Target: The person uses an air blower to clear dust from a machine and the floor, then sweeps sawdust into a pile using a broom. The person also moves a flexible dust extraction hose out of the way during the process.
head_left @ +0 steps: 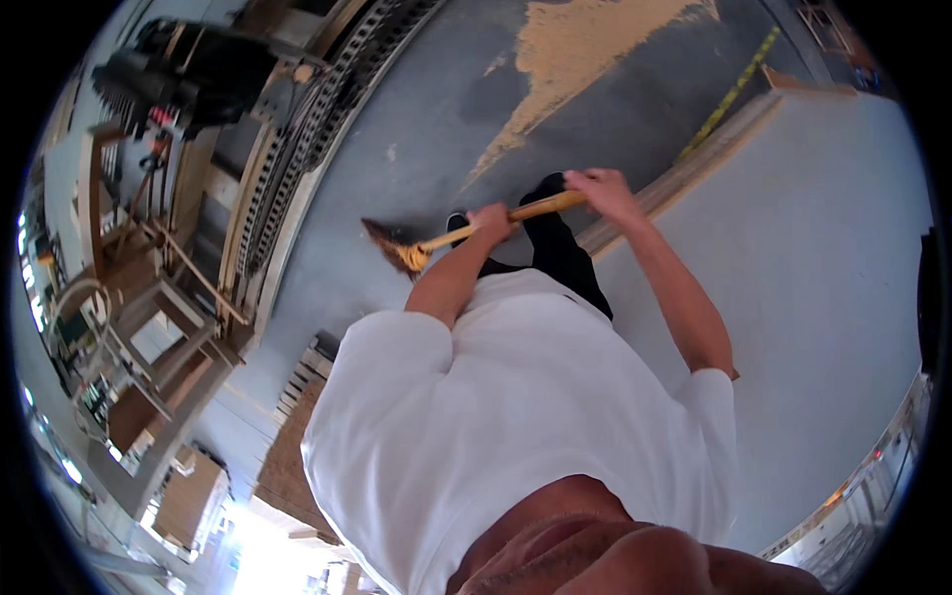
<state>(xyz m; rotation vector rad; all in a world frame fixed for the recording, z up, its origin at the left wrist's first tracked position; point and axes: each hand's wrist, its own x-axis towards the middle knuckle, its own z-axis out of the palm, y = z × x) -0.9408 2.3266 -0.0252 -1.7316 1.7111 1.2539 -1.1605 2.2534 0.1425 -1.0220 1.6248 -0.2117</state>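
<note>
The left hand point(489, 221) has its fingers clamped on the wooden handle of a broom point(448, 238), and the right hand point(603, 193) has its fingers clamped on the same handle, near its upper end. The broom is in front of the person, its bristles to the left side, low over the grey floor point(426, 109), where pale powder point(585, 55) lies spread farther ahead. At the lower left is a brown box point(186, 499), and I cannot tell what is inside it.
</note>
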